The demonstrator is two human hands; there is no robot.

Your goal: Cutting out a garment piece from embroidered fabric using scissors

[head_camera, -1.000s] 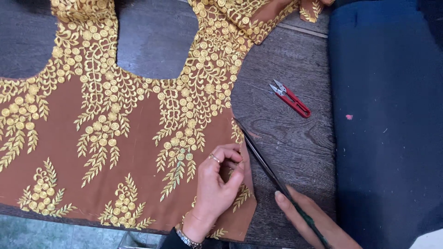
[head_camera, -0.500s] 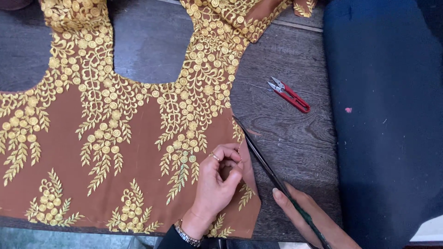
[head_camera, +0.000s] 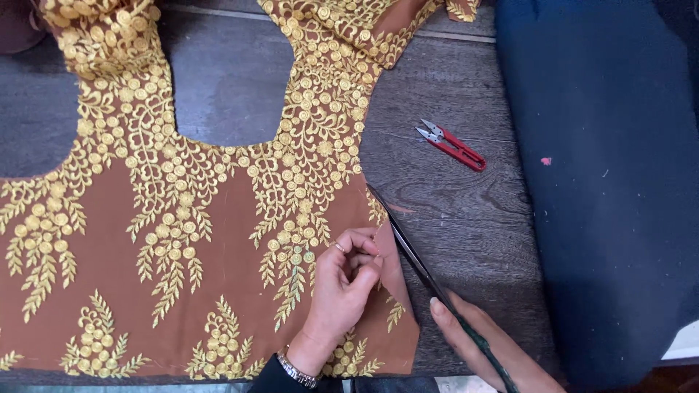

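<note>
Scissors [head_camera: 415,255] diagonal, tips up-left

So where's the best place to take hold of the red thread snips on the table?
Grip the red thread snips by the red handle end, coming from the right. The metal tips point up-left toward the embroidered fabric; the handle lies free on the bare wooden table.

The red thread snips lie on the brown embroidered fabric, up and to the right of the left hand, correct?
Not quite. In the head view the red thread snips lie on the bare wooden table, apart from the brown embroidered fabric. They are indeed up and to the right of the left hand.
</note>
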